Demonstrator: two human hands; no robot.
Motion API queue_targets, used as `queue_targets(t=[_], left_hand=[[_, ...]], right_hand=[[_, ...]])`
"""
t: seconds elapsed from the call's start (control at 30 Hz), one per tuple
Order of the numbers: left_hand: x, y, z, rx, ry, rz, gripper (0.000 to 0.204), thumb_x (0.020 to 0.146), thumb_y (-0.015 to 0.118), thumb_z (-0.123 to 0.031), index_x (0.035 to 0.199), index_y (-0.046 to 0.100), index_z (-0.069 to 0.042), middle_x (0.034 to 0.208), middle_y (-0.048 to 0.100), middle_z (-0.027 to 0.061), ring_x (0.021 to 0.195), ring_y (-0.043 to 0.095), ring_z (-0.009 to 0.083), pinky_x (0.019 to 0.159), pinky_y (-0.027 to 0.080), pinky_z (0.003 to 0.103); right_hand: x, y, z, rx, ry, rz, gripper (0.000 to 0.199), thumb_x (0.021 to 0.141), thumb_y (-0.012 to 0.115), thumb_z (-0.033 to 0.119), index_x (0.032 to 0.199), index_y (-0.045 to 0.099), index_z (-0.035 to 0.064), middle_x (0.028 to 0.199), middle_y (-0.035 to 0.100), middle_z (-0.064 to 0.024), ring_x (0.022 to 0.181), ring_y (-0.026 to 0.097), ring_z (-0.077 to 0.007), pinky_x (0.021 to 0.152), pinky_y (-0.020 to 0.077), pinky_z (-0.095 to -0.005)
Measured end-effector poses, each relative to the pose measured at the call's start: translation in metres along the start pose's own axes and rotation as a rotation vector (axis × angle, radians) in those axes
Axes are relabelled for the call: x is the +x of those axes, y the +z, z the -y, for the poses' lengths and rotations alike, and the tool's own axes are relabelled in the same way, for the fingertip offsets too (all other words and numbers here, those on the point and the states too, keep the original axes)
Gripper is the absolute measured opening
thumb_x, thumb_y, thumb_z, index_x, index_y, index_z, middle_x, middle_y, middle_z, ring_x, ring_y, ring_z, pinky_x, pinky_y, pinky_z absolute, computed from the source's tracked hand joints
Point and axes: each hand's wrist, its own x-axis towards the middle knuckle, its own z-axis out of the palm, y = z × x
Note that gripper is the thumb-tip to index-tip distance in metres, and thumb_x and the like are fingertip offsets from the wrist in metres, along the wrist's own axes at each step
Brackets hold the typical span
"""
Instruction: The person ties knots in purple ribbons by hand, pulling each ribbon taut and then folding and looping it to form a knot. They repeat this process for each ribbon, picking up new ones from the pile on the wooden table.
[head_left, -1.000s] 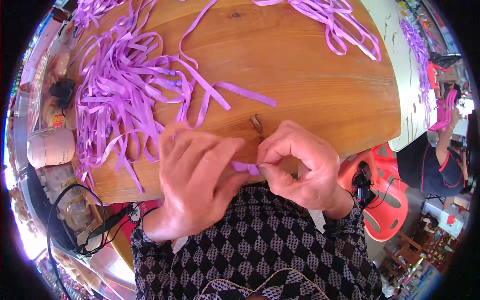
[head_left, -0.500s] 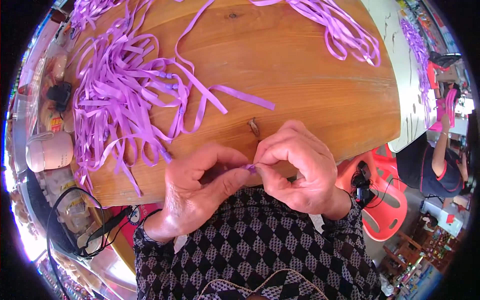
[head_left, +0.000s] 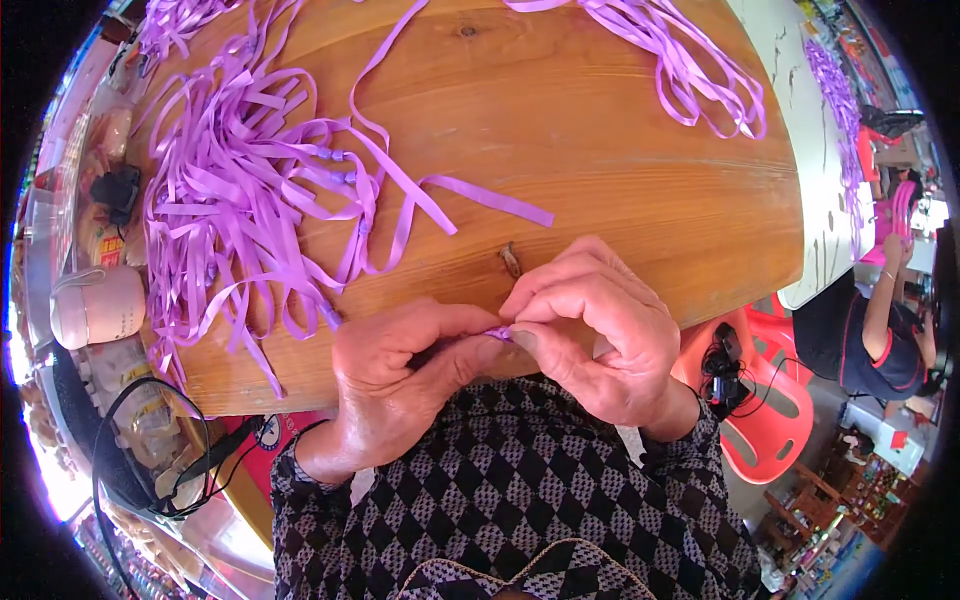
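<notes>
Between my fingertips, just over the table's near edge, is a small bit of purple ribbon (head_left: 499,333). My left hand (head_left: 408,375) pinches it between thumb and forefinger. From the other side, my right hand (head_left: 598,335) has its thumb and forefinger closed on the same bit. Most of this piece is hidden by the fingers. Left of my hands lies a big tangled heap of purple ribbons (head_left: 225,195), some with small darker purple knots or beads. One loose ribbon end (head_left: 490,198) stretches from the heap toward the middle of the wooden table (head_left: 600,130).
Another looped bundle of purple ribbon (head_left: 690,65) lies at the far right of the table. A pale pink lidded container (head_left: 100,306) and a black cable (head_left: 115,410) are at the left edge. Right of me stand orange plastic stools (head_left: 765,420); farther off, a person in dark clothes (head_left: 890,335).
My right thumb has straightened and pressed closer to my left fingertips, with both hands still on the ribbon. The other person's arm at the right has shifted slightly.
</notes>
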Motion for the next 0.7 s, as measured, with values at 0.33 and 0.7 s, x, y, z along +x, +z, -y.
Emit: queue_targets(t=[0.33,0.7], left_hand=[[-0.001,0.005,0.0,0.003,-0.021,-0.021,0.013,0.074,0.067,-0.005,0.086,0.065,0.001,0.069,0.062,0.0055,0.06,0.056,0.0107,0.054,0.045,0.023],[-0.002,-0.001,-0.003,-0.464,-0.376,0.073,0.01,0.077,0.067,-0.006,0.082,0.064,0.002,0.071,0.062,0.0009,0.062,0.053,0.0041,0.056,0.042,0.017]], right_hand=[[-0.003,-0.004,0.0,0.106,0.074,0.031,0.01,0.072,0.065,0.001,0.079,0.059,-0.0014,0.087,0.061,-0.0135,0.076,0.053,-0.0213,0.069,0.0414,-0.0313],[0.004,-0.003,0.003,-0.025,-0.074,0.075,0.03,0.062,0.074,0.012,0.089,0.064,0.0016,0.088,0.061,-0.0084,0.077,0.053,-0.0224,0.069,0.0415,-0.0323]])
